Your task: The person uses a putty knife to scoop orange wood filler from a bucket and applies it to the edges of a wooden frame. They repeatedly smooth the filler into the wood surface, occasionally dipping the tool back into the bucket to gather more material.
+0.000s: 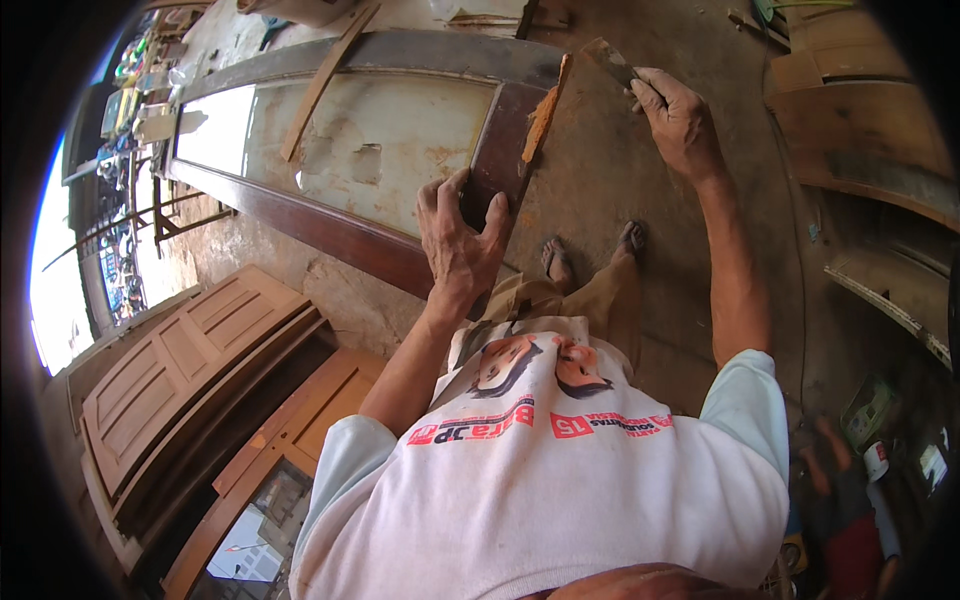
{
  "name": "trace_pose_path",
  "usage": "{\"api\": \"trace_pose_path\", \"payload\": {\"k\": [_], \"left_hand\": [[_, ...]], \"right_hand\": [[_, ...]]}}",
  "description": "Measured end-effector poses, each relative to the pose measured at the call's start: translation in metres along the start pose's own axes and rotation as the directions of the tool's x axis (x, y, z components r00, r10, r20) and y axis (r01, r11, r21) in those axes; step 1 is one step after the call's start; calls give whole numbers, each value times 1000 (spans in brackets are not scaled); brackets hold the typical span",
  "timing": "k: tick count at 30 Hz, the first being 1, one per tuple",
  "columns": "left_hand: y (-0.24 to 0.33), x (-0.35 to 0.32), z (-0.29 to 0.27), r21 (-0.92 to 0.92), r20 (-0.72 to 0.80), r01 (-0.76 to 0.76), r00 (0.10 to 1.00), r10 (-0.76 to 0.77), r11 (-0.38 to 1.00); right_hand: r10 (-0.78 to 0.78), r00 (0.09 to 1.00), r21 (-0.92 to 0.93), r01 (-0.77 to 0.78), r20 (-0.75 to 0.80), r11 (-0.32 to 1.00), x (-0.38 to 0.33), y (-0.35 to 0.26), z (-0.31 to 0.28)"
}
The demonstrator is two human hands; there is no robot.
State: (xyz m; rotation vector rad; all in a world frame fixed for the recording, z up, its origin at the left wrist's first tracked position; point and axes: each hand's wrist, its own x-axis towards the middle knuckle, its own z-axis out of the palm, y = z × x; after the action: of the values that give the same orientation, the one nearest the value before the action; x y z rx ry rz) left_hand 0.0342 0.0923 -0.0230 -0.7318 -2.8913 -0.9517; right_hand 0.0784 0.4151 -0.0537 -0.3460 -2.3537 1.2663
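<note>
Brown, stained floor (590,180) spreads below both hands in the head view, with big boards (865,135) well to the right of the right hand (675,112). That hand is closed on a scraper (612,65), thumb and fingers pinching it, with the blade reaching out to the hand's upper left. Just left of the blade, and not clearly touching it, orange paste (540,125) lies along the end edge of a dark door (494,140).

On the door's near corner, below and left of the right hand, sits the left hand (458,235), fingers bent and thumb apart. Something dark shows between thumb and fingers; whether the hand grips it or merely rests there, I cannot tell.

Beyond the left hand are the door's pale panel (410,125) and, farther up and left, a wood strip (328,85) laid slantwise over it. Stacked panelled doors (195,365) lean well below and left of this hand. Sandalled feet (560,265) stand to its lower right.
</note>
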Motion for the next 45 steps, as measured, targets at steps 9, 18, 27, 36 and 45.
{"api": "trace_pose_path", "payload": {"k": [9, 18, 27, 36, 45], "left_hand": [[6, -4, -5, -18, -13, 31, 999, -31, 999], [3, -1, -1, -28, -13, -6, 1000, 5, 1000], [2, -3, 2, -30, -3, -33, 999, 33, 999], [-4, -2, -2, -2, 18, -74, 997, 74, 997], [-5, -4, -2, -1, 31, -76, 997, 76, 997]], "right_hand": [[-192, 980, -197, 198, 46, 960, 34, -10, -3], [-272, 929, -396, 355, 251, 847, 44, -13, -12], [97, 994, 244, -81, -53, 966, -40, -10, 23], [332, 873, 525, -106, -357, 844, -91, -37, 130], [248, 897, 493, -39, -367, 869, -91, -44, 160]]}}
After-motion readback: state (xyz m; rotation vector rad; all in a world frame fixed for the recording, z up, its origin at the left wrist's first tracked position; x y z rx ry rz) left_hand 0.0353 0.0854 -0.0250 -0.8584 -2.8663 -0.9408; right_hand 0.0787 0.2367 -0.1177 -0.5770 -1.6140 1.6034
